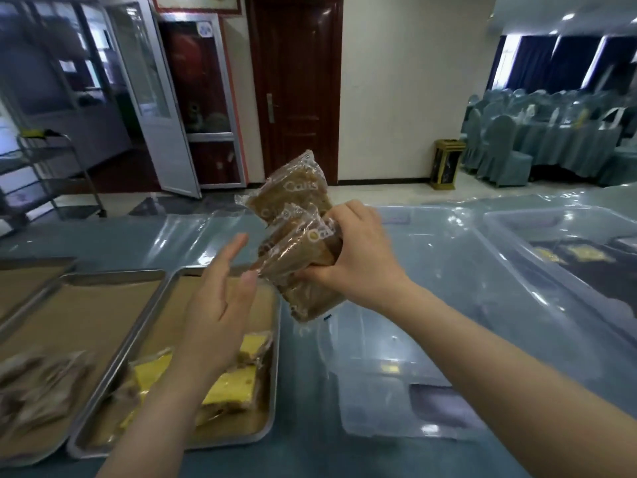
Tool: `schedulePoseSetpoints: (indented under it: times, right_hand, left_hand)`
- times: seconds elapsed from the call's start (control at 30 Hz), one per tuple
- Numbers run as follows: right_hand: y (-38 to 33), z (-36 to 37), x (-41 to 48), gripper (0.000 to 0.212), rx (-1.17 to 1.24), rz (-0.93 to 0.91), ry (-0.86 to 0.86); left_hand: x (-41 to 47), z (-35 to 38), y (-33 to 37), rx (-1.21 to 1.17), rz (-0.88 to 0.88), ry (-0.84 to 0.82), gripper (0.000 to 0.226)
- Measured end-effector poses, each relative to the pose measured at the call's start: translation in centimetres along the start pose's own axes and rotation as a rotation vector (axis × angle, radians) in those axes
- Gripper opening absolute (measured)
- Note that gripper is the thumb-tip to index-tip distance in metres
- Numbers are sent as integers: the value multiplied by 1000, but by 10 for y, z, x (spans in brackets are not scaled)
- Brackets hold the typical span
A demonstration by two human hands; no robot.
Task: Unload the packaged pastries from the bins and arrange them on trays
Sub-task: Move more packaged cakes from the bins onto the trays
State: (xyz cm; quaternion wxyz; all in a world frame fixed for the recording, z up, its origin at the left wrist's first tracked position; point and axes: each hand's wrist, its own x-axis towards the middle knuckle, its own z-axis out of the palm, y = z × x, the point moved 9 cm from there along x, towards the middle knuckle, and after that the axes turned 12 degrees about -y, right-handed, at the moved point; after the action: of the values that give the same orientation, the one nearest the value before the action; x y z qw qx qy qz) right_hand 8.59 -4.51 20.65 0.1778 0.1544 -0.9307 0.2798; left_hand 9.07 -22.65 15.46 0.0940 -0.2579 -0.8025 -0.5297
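My right hand [358,251] grips a bunch of brown packaged pastries [298,232] in clear wrappers, held up above the table between a tray and a bin. My left hand [220,298] is open with straight fingers, just left of the bunch and close to its lower end, apart from it. Beneath it lies a metal tray [269,401] lined with brown paper, holding yellow and brown packaged pastries [234,384]. A clear plastic bin [448,270] stands right of the tray. A second clear bin [565,236] further right holds dark and yellow packages.
More metal trays [86,305] lie to the left, one with blurred wrapped pastries [38,384]. A clear bin lid [379,401] rests near the front. The table has a blue cover under plastic sheet. A metal cart [44,174] stands far left; covered chairs [499,150] far right.
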Motion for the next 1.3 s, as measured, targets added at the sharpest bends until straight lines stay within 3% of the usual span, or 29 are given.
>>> schedulePoseSetpoints:
  times: [0.33, 0.57, 0.8, 1.07, 1.13, 1.2, 1.23, 1.3]
  right_hand:
    - [-167, 162, 45, 55, 129, -62, -78]
    - [-239, 256, 73, 56, 138, -73, -170]
    - [-234, 371, 100, 48, 291, 93, -385]
    - [-188, 513, 137, 51, 446, 364, -491]
    - [-175, 549, 138, 69, 503, 458, -495]
    - [-169, 570, 135, 109, 349, 477, -473]
    - [-170, 576, 130, 118, 257, 458, -460]
    - [-178, 590, 113, 115, 110, 370, -467]
  left_hand:
    - [-95, -204, -71, -38, -108, 76, 40]
    - [-118, -299, -113, -25, -188, 87, 30]
    - [-133, -365, -195, -16, -328, 106, 36]
    - [-127, -399, -325, 91, -521, 18, 41]
    - [-124, -396, -356, 176, -555, -43, 39]
    - [-125, -391, -385, 199, -570, -100, 45]
    - [-128, -387, -398, 199, -569, -132, 51]
    - [-139, -377, -425, 281, -609, -233, 55]
